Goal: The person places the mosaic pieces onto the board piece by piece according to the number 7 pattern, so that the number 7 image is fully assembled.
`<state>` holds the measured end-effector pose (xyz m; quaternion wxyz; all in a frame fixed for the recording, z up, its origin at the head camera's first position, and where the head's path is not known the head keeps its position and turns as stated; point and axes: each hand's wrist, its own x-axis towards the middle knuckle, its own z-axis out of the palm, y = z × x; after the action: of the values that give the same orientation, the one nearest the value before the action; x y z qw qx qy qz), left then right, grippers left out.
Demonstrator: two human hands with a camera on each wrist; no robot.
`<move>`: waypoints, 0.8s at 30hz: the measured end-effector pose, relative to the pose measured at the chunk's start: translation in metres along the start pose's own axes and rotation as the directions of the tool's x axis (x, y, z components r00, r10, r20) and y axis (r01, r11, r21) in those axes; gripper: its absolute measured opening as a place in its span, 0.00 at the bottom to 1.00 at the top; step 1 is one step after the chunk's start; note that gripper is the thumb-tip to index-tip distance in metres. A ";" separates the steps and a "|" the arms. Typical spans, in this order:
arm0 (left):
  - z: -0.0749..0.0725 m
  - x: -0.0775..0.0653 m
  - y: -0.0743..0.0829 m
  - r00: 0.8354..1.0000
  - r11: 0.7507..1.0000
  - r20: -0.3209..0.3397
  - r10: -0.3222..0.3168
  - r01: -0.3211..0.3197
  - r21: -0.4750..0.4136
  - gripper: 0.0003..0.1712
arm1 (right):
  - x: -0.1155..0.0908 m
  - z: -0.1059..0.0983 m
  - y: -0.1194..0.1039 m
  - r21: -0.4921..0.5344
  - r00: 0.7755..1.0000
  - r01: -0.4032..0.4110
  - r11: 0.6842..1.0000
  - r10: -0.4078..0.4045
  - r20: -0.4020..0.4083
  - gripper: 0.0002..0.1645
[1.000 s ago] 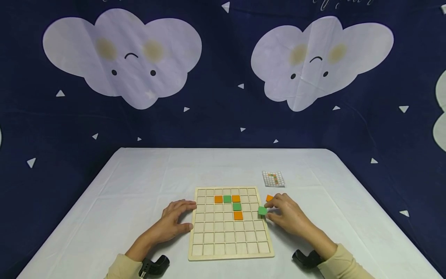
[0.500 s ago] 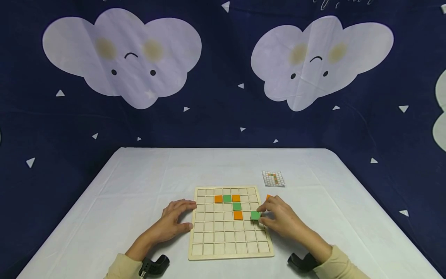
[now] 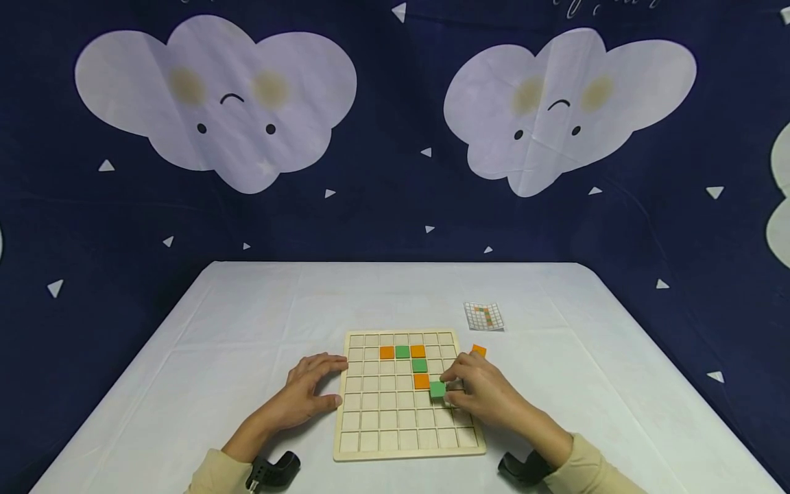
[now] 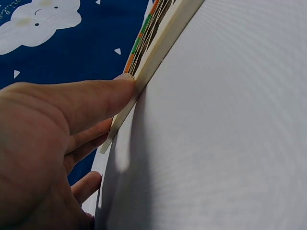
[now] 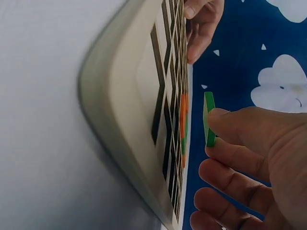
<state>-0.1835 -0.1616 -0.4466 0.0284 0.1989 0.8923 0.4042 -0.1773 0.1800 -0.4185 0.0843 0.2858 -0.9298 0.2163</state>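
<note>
A wooden grid board (image 3: 379, 420) lies on the white table. My right hand (image 3: 487, 391) pinches a green square tile (image 3: 437, 390) between thumb and index finger. The tile is above the grid, just right of and nearer than the lowest orange tile (image 3: 421, 381). In the right wrist view the held tile (image 5: 209, 120) shows edge-on, off the board's surface. Orange and green tiles sit in cells, forming a bent line from an orange tile (image 3: 387, 352) rightward, then toward me. My left hand (image 3: 308, 390) rests with extended fingers at the board's left edge, the thumb (image 4: 108, 98) touching it.
A loose orange tile (image 3: 479, 350) lies on the table beyond my right hand. Farther back is a small pattern card (image 3: 484, 317) printed with a grid of orange and green squares. A dark blue cloth with clouds (image 3: 395, 226) hangs behind the table (image 3: 247, 309).
My right hand has carried the green tile leftward and slightly nearer, from the board's right edge toward the lowest orange tile. The loose orange tile shows more fully. The left hand stays put.
</note>
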 end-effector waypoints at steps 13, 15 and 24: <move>0.000 0.000 0.001 1.000 1.000 -0.011 0.020 -0.020 0.011 0.31 | 0.004 0.008 -0.006 -0.001 0.998 0.060 0.998 -0.060 0.009 0.11; 0.000 0.000 0.001 1.000 1.000 -0.013 0.021 -0.021 0.014 0.31 | 0.005 0.009 -0.008 -0.002 0.998 0.066 0.998 -0.066 0.006 0.11; 0.001 0.000 -0.002 1.000 1.000 -0.010 0.005 -0.005 0.015 0.31 | 0.006 0.013 -0.012 -0.012 0.999 0.035 0.999 -0.035 0.029 0.12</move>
<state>-0.1837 -0.1624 -0.4483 0.0216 0.1993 0.8950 0.3985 -0.1758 0.1621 -0.4236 0.0765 0.3047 -0.9270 0.2048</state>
